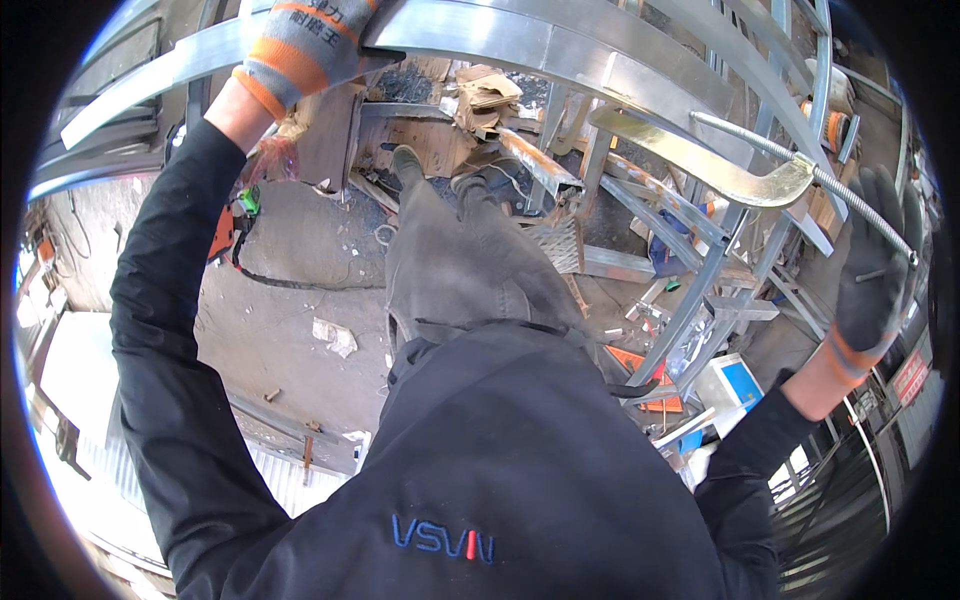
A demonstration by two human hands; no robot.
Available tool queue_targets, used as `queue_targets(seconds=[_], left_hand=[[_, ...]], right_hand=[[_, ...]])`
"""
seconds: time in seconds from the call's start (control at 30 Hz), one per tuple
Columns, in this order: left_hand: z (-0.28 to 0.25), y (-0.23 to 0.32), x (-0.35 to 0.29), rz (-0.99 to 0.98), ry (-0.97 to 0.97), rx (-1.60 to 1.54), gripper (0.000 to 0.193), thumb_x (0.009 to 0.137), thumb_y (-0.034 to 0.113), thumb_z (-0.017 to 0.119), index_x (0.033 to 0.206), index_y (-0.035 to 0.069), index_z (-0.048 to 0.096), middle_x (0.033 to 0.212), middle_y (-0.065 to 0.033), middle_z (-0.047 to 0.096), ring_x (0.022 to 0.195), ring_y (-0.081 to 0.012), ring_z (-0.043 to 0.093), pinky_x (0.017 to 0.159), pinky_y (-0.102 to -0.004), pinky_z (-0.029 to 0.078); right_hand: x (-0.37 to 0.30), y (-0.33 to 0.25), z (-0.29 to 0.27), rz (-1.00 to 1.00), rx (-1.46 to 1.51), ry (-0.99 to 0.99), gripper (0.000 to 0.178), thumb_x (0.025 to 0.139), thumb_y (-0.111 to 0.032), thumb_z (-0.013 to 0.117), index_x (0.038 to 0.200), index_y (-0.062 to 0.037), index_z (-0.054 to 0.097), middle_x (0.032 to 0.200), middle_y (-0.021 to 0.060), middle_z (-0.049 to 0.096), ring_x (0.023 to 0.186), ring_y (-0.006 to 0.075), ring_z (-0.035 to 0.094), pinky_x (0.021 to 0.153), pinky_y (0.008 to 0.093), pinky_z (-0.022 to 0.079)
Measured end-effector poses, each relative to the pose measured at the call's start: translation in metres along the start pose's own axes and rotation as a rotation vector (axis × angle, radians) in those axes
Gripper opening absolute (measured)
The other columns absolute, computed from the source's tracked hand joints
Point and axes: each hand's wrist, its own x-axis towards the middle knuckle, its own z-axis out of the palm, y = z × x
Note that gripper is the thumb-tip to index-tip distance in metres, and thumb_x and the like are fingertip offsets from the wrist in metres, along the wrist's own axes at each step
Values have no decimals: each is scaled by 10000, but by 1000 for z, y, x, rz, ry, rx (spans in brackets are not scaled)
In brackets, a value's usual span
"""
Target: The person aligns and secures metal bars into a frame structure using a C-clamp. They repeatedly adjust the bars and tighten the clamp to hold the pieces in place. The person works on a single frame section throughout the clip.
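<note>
At the top left my left hand (305, 48), in a grey and orange work glove, is closed over a curved silvery metal bar (480, 32); its fingertips are mostly hidden. A brass-coloured C-clamp (720, 165) sits on the metalwork right of centre, its long threaded screw (860, 205) slanting down to the right. Beside the screw's outer end my right hand (875, 265) is raised, palm showing and fingers stretched out, in a dark-palmed glove. A thin short pin crosses in front of that palm. Whether the hand touches the screw I cannot tell.
Welded metal frame legs (700, 290) stand at the right. Wood scraps and cardboard (487, 92) lie around my feet. An orange triangular piece (640, 375) and a blue-and-white box (735, 385) are at lower right. A cable (270, 280) runs along the floor at left.
</note>
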Motion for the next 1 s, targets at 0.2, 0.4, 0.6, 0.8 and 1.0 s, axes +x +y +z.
queue_targets(seconds=[0.2, 0.4, 0.6, 0.8, 1.0], left_hand=[[-28, 8, 3, 69, 185, -6, 1040, 681, 474, 1012, 1578, 80, 661, 1423, -269, 705, 1323, -478, 691, 1138, -644, 513], [-17, 10, 1, 114, 255, 11, 1083, 650, 409, 1029, 1602, 65, 645, 1446, -281, 674, 1334, -506, 651, 1137, -643, 506], [-6, 3, -3, 145, 238, 12, 1065, 654, 348, 1045, 1594, 45, 646, 1422, -264, 674, 1314, -474, 656, 1125, -585, 523], [-1, 4, -1, 138, 274, 36, 1033, 671, 345, 1036, 1580, 36, 653, 1400, -255, 682, 1293, -459, 664, 1107, -580, 529], [-5, 3, -5, 146, 226, 97, 1040, 671, 380, 1031, 1578, 38, 655, 1401, -255, 678, 1294, -458, 663, 1105, -583, 518]], right_hand=[[-71, -32, 173, -493, -707, -45, 613, 965, -249, 842, 1473, 63, 700, 1433, 234, 767, 1310, 437, 744, 1173, 576, 571], [14, 96, 308, -347, -1175, -103, 682, 807, -177, 1037, 1409, -19, 759, 1390, 176, 783, 1296, 407, 737, 1102, 527, 598], [56, 125, 346, -301, -1388, -150, 1244, 767, -513, 969, 1768, 10, 447, 1611, 309, 581, 1493, 515, 557, 1279, 678, 413], [61, 131, 347, -320, -1284, -121, 1244, 730, -346, 1035, 1785, -47, 449, 1607, 316, 608, 1494, 536, 567, 1296, 625, 446], [57, 130, 345, -350, -1249, -114, 1251, 719, -334, 1025, 1796, -73, 445, 1679, 282, 568, 1541, 514, 532, 1332, 653, 382]])
